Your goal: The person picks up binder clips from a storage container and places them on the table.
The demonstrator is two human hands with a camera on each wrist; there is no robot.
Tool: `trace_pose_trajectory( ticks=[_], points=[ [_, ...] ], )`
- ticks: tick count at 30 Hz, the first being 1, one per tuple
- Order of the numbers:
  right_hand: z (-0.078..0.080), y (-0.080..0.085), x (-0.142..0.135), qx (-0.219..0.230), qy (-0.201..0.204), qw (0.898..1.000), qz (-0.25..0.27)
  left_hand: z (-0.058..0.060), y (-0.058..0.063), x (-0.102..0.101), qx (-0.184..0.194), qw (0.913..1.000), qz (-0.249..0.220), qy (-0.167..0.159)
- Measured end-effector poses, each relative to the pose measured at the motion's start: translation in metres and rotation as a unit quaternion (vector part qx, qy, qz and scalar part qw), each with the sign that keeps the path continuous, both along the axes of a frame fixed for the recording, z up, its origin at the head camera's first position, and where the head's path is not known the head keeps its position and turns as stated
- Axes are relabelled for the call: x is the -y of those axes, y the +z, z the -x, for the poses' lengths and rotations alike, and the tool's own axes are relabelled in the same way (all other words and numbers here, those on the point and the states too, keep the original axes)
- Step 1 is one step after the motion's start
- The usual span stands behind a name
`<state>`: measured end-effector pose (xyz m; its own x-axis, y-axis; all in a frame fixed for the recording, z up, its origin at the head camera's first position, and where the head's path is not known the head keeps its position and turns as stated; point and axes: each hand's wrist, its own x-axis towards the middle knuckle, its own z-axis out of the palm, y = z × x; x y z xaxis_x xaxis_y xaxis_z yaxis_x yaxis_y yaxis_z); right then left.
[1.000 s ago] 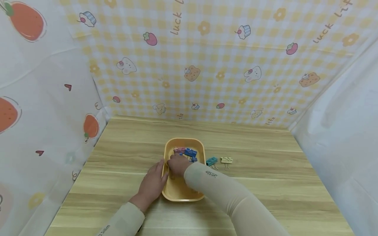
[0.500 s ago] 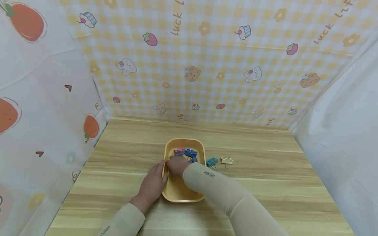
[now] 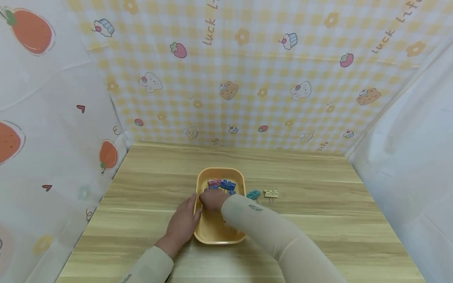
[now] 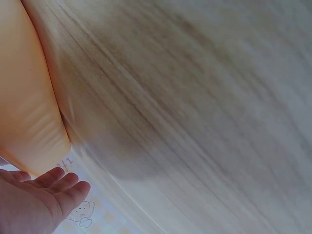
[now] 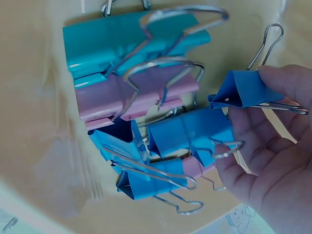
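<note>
A yellow plastic tray (image 3: 220,237) stands on the wooden table, holding several binder clips. My left hand (image 3: 182,224) rests against its left wall with the fingers extended along the rim; in the left wrist view the fingers look relaxed. Inside the tray, my right hand (image 3: 213,199) pinches a blue binder clip (image 5: 247,88) between thumb and fingers. Beside that clip lie a teal binder clip (image 5: 117,41), a pink binder clip (image 5: 105,100) and several blue ones, including a blue binder clip (image 5: 190,129) right by my fingertips. In the head view my right hand hides part of the pile.
To the right of the tray, a teal binder clip (image 3: 253,194) and a pale yellow binder clip (image 3: 271,193) lie on the table (image 3: 311,236). Patterned cloth (image 3: 247,78) hangs behind the table, and white cloth lines both sides.
My right hand has shifted very slightly toward the tray's left wall. My left hand stays in place against the tray. The head view has tilted a little.
</note>
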<state>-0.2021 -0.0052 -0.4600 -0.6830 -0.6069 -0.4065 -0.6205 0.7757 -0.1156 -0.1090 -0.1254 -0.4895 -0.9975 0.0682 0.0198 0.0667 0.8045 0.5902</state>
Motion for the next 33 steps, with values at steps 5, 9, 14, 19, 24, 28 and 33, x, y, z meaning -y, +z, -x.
trace_pose_trajectory(
  ticks=[5,9,14,19,24,28,33],
  points=[
    [-0.003,0.013,-0.002,0.025,-0.012,0.999,0.017,-0.001,0.001,0.000,0.004,1.0000,-0.001,-0.001],
    [-0.007,0.021,-0.005,0.035,-0.023,0.999,0.023,-0.002,0.003,-0.001,0.005,1.0000,0.000,-0.003],
    [-0.008,0.029,-0.008,0.022,-0.019,0.999,0.028,-0.002,0.003,-0.001,0.003,1.0000,-0.004,-0.005],
    [-0.007,0.035,-0.013,0.000,-0.017,0.999,0.047,-0.001,0.000,-0.001,0.008,1.0000,-0.003,-0.004],
    [-0.005,0.041,-0.020,-0.010,-0.018,0.998,0.067,-0.002,-0.002,0.000,0.008,0.9999,0.000,-0.008],
    [-0.004,0.046,-0.025,-0.021,-0.011,0.997,0.073,-0.002,-0.001,0.000,0.012,0.9999,-0.003,-0.008],
    [-0.005,0.056,-0.030,-0.031,-0.003,0.996,0.084,-0.002,0.001,0.000,0.015,0.9999,-0.001,-0.009]
  ],
)
